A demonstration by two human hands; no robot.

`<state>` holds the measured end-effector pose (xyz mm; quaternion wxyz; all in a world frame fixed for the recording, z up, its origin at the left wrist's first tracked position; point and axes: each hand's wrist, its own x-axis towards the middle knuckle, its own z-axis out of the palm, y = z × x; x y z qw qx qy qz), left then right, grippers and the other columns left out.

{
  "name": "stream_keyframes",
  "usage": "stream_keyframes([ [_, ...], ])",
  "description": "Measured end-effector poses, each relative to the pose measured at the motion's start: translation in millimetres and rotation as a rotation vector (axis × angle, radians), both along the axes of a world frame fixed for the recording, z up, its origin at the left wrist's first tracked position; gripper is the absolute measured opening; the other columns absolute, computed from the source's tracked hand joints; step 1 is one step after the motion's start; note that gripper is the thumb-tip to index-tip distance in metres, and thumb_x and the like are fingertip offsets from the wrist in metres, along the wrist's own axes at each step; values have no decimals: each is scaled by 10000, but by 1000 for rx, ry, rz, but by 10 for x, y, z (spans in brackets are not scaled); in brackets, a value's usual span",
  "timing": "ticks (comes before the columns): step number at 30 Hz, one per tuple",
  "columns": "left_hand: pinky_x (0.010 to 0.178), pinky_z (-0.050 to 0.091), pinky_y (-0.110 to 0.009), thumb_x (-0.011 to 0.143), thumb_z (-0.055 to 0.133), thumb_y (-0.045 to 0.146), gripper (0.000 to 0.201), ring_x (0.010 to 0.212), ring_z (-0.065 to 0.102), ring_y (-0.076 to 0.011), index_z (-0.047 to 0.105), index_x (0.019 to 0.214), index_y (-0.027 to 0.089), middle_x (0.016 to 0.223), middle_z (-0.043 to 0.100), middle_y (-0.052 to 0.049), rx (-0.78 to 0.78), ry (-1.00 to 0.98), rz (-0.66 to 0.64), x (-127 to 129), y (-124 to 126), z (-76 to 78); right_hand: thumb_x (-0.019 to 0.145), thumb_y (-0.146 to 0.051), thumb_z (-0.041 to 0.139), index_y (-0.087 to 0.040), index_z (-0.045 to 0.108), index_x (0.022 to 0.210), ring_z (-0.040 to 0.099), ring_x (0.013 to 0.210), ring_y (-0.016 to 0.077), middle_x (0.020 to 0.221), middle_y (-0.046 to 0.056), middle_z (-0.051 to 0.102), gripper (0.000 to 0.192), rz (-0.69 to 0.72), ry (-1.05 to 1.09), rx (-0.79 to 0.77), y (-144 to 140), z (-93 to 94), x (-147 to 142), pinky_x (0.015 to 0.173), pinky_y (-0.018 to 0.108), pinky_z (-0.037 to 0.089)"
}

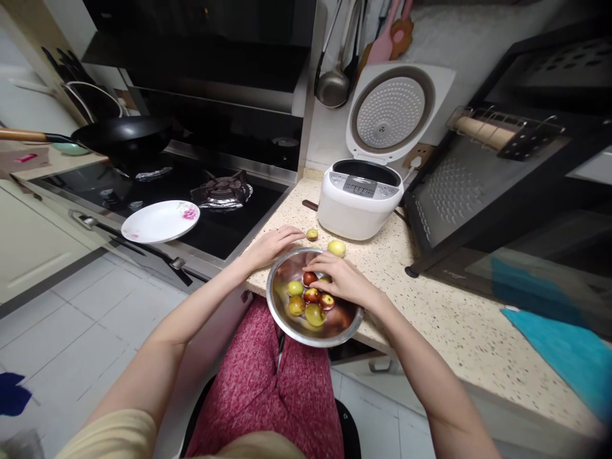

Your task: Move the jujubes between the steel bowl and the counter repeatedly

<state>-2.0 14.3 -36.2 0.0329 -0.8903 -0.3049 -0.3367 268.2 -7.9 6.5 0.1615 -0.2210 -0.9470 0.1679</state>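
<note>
A steel bowl point(351, 331) sits at the counter's front edge, partly over my lap. Several green and reddish-brown jujubes point(314, 313) lie inside it. My right hand point(342, 277) reaches into the bowl, its thumb and fingers closed around a dark red jujube point(309, 278). Part of another fruit is hidden under that hand. On the counter left of the bowl rests my left hand point(276, 243), fingers stretched out, holding nothing. Its fingertips come close to a small yellow-brown jujube point(312, 234). A pale green jujube point(336, 248) lies just behind the bowl.
Behind the bowl stands a white rice cooker point(358, 204) with its lid raised. A floral plate point(160, 222) sits on the stove's front edge, and a black wok point(124, 137) on the far burner. At right are a dark oven point(502, 210) and a blue cloth point(554, 344).
</note>
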Motion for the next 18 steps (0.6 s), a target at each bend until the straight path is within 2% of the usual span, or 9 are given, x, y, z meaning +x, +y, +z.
stream_keyframes([
  [4, 1148, 510, -458, 1022, 580, 214, 472, 1370, 586, -246, 521, 1490, 245, 1465, 613, -121, -248, 70, -107, 9, -5, -30, 933, -223, 734, -227, 754, 1219, 664, 1137, 251, 1189, 92, 736, 287, 0, 28, -11, -7, -3, 4, 1021, 447, 541],
  [8, 1200, 465, -479, 987, 629, 214, 496, 1398, 575, -255, 548, 1474, 254, 1484, 614, -111, -355, 47, -163, 25, -7, -45, 965, -273, 706, -253, 750, 1221, 668, 1142, 247, 1193, 79, 739, 260, 8, 67, -47, -14, 7, 12, 1026, 447, 538],
  [11, 1231, 432, -474, 1007, 570, 179, 519, 1438, 543, -239, 512, 1510, 295, 1542, 569, -90, -421, -3, -184, 49, -8, -33, 991, -302, 670, -258, 753, 1194, 676, 1140, 240, 1200, 72, 744, 223, -22, 157, -59, -19, 14, 2, 1029, 441, 537],
  [15, 1276, 368, -484, 1011, 546, 161, 596, 1511, 458, -231, 425, 1576, 306, 1641, 447, -89, -475, -56, -217, 81, 16, -24, 1000, -279, 629, -257, 768, 1110, 709, 1047, 238, 1104, 59, 773, 179, -168, 359, -32, 16, 16, -8, 974, 439, 557],
  [18, 1260, 387, -486, 1029, 542, 194, 555, 1482, 495, -235, 446, 1567, 290, 1605, 496, -103, -457, -43, -253, 98, 35, -23, 1003, -263, 591, -235, 776, 1046, 719, 970, 238, 1045, 65, 782, 192, -308, 489, 6, 102, 19, 35, 904, 411, 570],
])
